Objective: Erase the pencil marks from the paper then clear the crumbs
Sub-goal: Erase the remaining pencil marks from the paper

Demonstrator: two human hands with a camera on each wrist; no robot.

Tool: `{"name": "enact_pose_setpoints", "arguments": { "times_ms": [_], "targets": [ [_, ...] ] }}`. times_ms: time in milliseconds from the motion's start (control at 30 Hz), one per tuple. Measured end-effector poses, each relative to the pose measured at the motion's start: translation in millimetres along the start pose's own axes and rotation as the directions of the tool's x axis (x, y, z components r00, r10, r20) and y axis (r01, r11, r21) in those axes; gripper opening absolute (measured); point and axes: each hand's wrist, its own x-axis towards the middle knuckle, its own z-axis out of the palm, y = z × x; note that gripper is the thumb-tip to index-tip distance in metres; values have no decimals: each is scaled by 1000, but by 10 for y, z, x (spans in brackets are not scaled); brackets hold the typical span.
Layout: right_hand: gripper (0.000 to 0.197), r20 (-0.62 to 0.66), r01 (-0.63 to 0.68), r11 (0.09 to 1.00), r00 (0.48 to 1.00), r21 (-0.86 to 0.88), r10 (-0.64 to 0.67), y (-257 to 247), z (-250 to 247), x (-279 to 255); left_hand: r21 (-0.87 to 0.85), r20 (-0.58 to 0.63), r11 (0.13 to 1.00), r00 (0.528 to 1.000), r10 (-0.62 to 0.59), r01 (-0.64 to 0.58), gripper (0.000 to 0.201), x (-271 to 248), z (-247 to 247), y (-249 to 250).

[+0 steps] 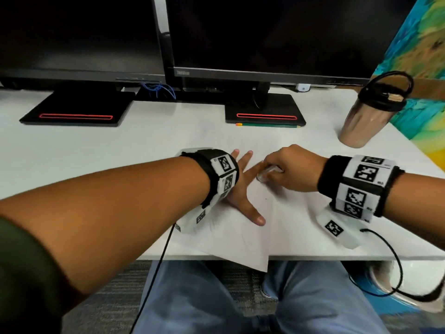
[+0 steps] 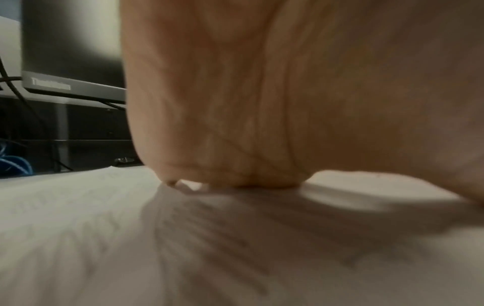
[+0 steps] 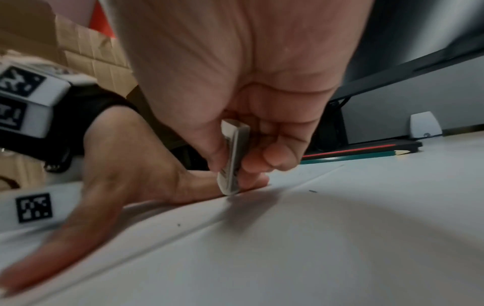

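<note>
White sheet of paper (image 1: 240, 237) lay mid-frame on the pale desk (image 1: 96, 145), corner hanging off the edge, left hand (image 1: 243, 186) spread flat on it, right hand (image 1: 291, 168) pinched a small grey-white block eraser (image 3: 233, 159) upright, tip on the paper right by the left fingers, green pencil (image 1: 269, 125) up top by the monitor base

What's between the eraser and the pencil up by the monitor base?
In the right wrist view, only bare paper and then bare desk run from the eraser, gripped by the right hand, to the pencil.
</note>
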Motion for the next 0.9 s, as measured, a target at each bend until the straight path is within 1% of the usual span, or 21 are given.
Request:
{"name": "enact_pose_setpoints", "arguments": {
  "times_ms": [67, 100, 133, 167, 267, 300, 367, 400, 467, 533, 567, 633, 667, 700, 733, 800, 833, 900],
  "targets": [
    [23, 55, 60, 998, 997, -22, -59, -53, 57, 12, 14, 16, 1000, 1000, -14, 14, 140, 13, 2, -2],
    [22, 89, 106, 994, 990, -1, -106, -95, 70, 9, 18, 25, 1000, 999, -20, 20, 140, 23, 5, -9],
    [22, 126, 133, 991, 983, 18, -134, -122, 69, 2, 16, 29, 1000, 999, -24, 23, 140, 26, 2, -11],
    [22, 135, 142, 989, 980, 30, -144, -115, 65, 20, 13, 31, 1000, 999, -26, 25, 141, 25, 1, -11],
    [23, 68, 72, 997, 995, 38, -74, -36, 19, 56, 23, 31, 1000, 999, -20, 20, 144, 24, -8, 4],
    [22, 55, 85, 995, 995, 48, -87, -24, 32, 56, 25, 29, 1000, 999, -19, 19, 145, 25, -7, 3],
    [18, 112, 126, 987, 984, 100, -137, -80, 47, 12, 32, 24, 999, 1000, -18, 18, 146, 29, -9, -9],
    [17, 142, 121, 985, 980, 120, -138, -116, 36, -15, 32, 25, 999, 1000, -18, 18, 146, 24, -10, -10],
    [18, 125, 70, 988, 988, 140, -87, -88, 3, -2, 31, 28, 999, 999, -23, 23, 146, 13, -15, 8],
    [22, 95, 57, 989, 993, 136, -70, -61, -5, 7, 30, 25, 999, 999, -27, 27, 147, 11, -16, 10],
    [21, 99, 76, 987, 991, 141, -91, -61, 9, -1, 27, 23, 999, 999, -28, 27, 147, 8, -14, 7],
    [16, 161, 133, 976, 974, 171, -161, -140, 29, -59, 19, 15, 1000, 1000, -22, 22, 146, 2, -7, -2],
    [14, 180, 142, 973, 968, 182, -175, -168, 39, -87, 16, 16, 1000, 1000, -20, 19, 146, -1, 5, -2],
    [11, 168, 138, 973, 971, 183, -169, -137, 43, -71, 13, 17, 1000, 1000, -22, 22, 147, 0, 4, -1],
    [11, 144, 109, 978, 980, 179, -136, -106, 33, -51, 16, 19, 1000, 999, -27, 27, 148, 7, 5, -3],
    [14, 98, 94, 982, 989, 164, -111, -61, 41, -19, 30, 26, 999, 999, -31, 30, 151, 30, 3, -6],
    [16, 92, 117, 978, 987, 171, -134, -61, 61, -14, 33, 28, 999, 999, -31, 30, 151, 40, 7, -7],
    [16, 149, 172, 965, 968, 197, -203, -132, 87, -52, 36, 33, 999, 999, -24, 23, 147, 39, 8, -8]
  ]
}}
